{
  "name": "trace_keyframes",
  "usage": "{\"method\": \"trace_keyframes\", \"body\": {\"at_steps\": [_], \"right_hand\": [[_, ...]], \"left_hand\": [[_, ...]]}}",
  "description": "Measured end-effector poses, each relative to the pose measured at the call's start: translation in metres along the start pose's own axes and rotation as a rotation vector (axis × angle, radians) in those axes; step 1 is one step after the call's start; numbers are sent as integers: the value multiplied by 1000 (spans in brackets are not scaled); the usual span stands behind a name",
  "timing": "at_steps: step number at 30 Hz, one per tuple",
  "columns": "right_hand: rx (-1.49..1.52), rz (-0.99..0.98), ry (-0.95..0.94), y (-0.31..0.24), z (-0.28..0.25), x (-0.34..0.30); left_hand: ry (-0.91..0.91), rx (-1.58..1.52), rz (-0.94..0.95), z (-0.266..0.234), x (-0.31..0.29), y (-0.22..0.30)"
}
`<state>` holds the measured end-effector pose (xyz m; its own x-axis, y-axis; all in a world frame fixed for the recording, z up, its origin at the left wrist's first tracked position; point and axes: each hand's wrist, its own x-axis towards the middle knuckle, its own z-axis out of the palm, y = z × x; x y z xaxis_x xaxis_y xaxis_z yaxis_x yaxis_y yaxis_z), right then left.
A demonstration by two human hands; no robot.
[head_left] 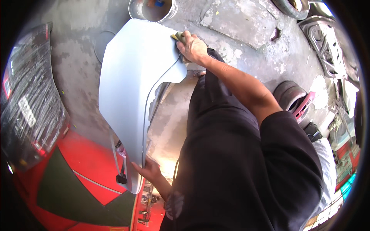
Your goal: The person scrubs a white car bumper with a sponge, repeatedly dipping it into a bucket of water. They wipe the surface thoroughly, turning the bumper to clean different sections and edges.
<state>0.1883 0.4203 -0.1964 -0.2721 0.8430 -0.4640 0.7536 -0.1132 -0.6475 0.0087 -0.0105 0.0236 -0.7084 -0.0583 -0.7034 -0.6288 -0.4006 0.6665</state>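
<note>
A pale grey-white car fender (129,69) stretches from top to bottom left of my body, its wheel-arch edge turned toward me. At its upper right corner my right hand (192,48) is closed on a folded piece of sandpaper (179,37), dull green and yellow, pressed against the panel's edge. Farther down, my left hand (149,169) grips the fender's narrow lower end. Its thumb lies on the outer face, while the other fingers are mostly hidden.
A bucket (171,11) of murky liquid stands just beyond the fender. A red car (96,146) is at lower left, below a plastic-wrapped dark panel (31,96). To the right are stacked tyres (288,94) and a bare metal panel (323,46) on the stained concrete floor.
</note>
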Motion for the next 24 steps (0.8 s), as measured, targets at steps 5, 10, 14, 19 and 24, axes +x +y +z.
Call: {"method": "trace_keyframes", "body": {"at_steps": [5,10,14,19,24], "right_hand": [[-43,-429,-68,-50,19,-106],[-63,-284,35,-4,20,-6],[-67,-375,76,-15,30,-13],[-9,-1072,5,-71,37,-98],[-137,-785,147,42,16,43]], "left_hand": [[2,95,32,-12,0,6],[-39,107,76,-2,-5,-6],[33,35,34,16,-10,-6],[10,14,-45,-1,-12,4],[91,16,53,4,-2,-8]]}}
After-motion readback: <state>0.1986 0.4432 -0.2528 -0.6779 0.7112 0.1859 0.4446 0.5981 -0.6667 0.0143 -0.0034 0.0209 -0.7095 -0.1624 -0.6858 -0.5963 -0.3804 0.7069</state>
